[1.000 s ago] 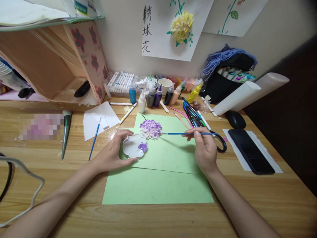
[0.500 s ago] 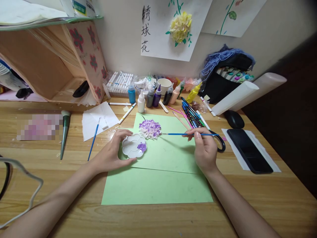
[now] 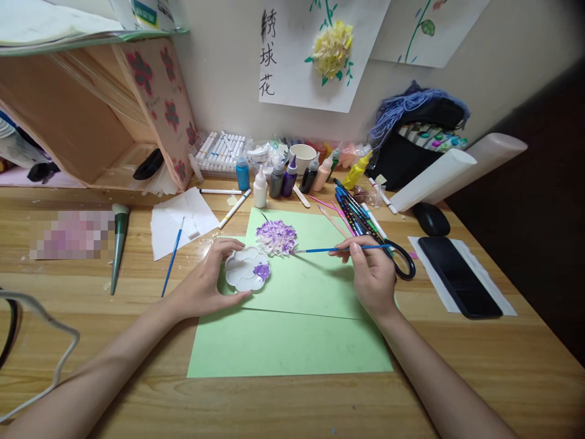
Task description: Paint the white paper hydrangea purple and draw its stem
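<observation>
My left hand (image 3: 212, 277) curls around the left side of a white flower-shaped paint palette (image 3: 238, 268), which has a patch of purple paint in its right wells. Between the thumb and fingers of my right hand (image 3: 372, 271) is a thin blue paintbrush (image 3: 320, 249), lying nearly level. Its tip is at the lower right edge of a paper flower (image 3: 277, 236), white with purple petals; whether it touches I cannot tell. The flower and palette rest on light green paper (image 3: 297, 344), in overlapping sheets.
Paint bottles (image 3: 289, 180) stand behind the paper, near a white cup (image 3: 302, 153). Scissors (image 3: 403, 261) and several pens (image 3: 350, 210) lie by my right hand. Further right is a phone (image 3: 459, 277). A second blue brush (image 3: 173, 256) lies left, beside white paper (image 3: 180, 219).
My right hand has shifted slightly left and down, and the brush tip has dropped a little along the flower's lower right edge. My left hand and the palette stay put.
</observation>
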Demonstrator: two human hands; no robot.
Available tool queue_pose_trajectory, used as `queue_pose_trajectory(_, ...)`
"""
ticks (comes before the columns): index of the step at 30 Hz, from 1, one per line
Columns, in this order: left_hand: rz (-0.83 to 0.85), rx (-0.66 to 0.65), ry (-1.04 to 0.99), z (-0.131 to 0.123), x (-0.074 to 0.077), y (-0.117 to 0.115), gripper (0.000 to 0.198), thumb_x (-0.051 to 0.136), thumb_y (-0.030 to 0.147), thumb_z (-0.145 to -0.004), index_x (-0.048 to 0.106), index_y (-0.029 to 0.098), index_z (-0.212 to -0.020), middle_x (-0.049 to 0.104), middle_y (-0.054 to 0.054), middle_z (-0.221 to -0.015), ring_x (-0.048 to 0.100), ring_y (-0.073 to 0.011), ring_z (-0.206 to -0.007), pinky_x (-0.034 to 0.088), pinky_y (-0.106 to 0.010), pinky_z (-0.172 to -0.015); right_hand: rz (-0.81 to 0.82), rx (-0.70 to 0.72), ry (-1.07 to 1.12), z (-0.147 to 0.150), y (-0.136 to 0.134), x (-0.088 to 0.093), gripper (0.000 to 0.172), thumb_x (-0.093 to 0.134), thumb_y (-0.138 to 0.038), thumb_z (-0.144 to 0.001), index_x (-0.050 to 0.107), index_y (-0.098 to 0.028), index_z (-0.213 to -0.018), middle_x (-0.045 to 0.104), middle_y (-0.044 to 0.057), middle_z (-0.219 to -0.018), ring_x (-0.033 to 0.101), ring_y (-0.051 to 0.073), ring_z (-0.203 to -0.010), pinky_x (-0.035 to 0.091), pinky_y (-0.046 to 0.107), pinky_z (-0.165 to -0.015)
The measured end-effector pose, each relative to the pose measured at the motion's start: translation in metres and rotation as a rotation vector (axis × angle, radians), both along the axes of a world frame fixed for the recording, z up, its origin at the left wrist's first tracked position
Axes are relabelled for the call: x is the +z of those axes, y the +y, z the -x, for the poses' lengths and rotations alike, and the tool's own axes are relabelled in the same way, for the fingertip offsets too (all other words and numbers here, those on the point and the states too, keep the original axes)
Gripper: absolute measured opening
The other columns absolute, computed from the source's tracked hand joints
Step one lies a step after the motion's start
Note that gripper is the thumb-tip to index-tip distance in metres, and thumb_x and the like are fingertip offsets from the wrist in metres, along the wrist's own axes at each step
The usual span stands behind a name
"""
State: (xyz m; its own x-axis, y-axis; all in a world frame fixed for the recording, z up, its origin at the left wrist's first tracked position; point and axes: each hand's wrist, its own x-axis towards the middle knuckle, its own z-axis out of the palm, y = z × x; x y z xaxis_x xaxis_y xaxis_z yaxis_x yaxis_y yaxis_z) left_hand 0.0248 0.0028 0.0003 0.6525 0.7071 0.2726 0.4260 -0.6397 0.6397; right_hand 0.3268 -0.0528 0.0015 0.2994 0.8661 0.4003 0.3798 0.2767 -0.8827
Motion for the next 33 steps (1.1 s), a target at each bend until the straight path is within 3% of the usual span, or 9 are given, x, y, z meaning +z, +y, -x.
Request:
queue_pose_trajectory(15, 0.002, 0.007, 0.003, -0.001, 0.000, 0.001, 0.062, 0.072, 0.032, -0.078, 0.032, 0.024, -0.125, 0.046, -0.011, -0.125, 0.048, -0.0268, -0.119, 0.049, -0.043, -0.096, -0.031, 0.023, 0.046, 0.005, -0.004, 0.004, 0.023, 0.049, -0.030, -0.096, 0.064, -0.020, -0.083, 0.064, 0.001, -0.080, 0.065, 0.012, -0.069, 0.048, 0.026, -0.061)
queue_pose_trajectory(19, 0.015, 0.007, 0.004, -0.001, 0.001, 0.000, 0.063, 0.073, 0.032, -0.077, 0.032, 0.025, -0.125, 0.045, -0.011, -0.125, 0.048, -0.0275, -0.119, 0.049, -0.043, -0.095, -0.022, 0.118, 0.164, 0.015, -0.009, 0.008, 0.022, 0.046, -0.028, -0.097, 0.063, -0.021, -0.086, 0.066, 0.000, -0.078, 0.065, 0.013, -0.070, 0.050, 0.026, -0.061)
queue_pose_trajectory(24, 0.013, -0.002, -0.012, -0.001, 0.000, 0.000, 0.066, 0.074, 0.032, -0.076, 0.031, 0.026, -0.126, 0.045, -0.011, -0.125, 0.048, -0.0283, -0.119, 0.049, -0.043, -0.094, 0.079, 0.309, 0.028, 0.027, -0.015, 0.009, 0.021, 0.046, -0.026, -0.097, 0.066, -0.022, -0.092, 0.069, 0.003, -0.087, 0.065, 0.014, -0.076, 0.053, 0.028, -0.068)
queue_pose_trajectory(33, 0.024, -0.008, -0.024, 0.000, -0.001, 0.000, 0.067, 0.075, 0.030, -0.075, 0.031, 0.027, -0.126, 0.046, -0.011, -0.125, 0.048, -0.0286, -0.120, 0.049, -0.043, -0.095, 0.032, 0.264, 0.009, 0.025, -0.016, 0.011, 0.021, 0.046, -0.024, -0.097, 0.067, -0.023, -0.092, 0.069, 0.002, -0.087, 0.064, 0.013, -0.076, 0.053, 0.027, -0.068)
